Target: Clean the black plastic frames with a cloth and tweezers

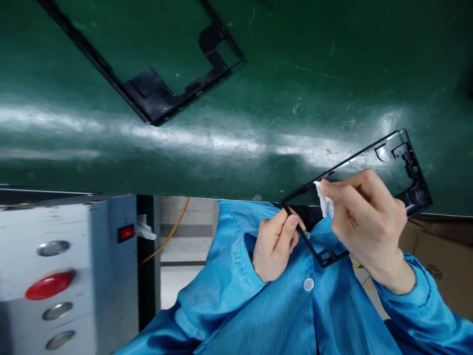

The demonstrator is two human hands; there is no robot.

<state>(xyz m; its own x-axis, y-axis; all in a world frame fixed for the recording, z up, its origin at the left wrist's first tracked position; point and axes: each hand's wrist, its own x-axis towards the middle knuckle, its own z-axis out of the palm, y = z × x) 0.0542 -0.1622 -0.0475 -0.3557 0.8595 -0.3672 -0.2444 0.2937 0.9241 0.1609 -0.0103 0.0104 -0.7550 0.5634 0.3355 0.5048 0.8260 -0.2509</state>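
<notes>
A thin black rectangular plastic frame (417, 172) lies slantwise over the front edge of the green work surface, its near end jutting out in front of the blue work coat. My left hand (276, 241) is closed on the frame's near short side, thumb on top. In my right hand (369, 222) a small white cloth or tissue (325, 199) is pinched between thumb and fingers, close to the frame's long far side. Whether the cloth presses on that side I cannot tell. My right hand covers part of the frame's other long side.
Another, larger-looking black frame (148, 96) lies on the green surface (281, 98) at upper left. Below the edge at left stands a metal control box (111, 256) with a red button (50, 285), silver buttons and a lit red switch (126, 233). A yellow cable (173, 229) hangs beside it.
</notes>
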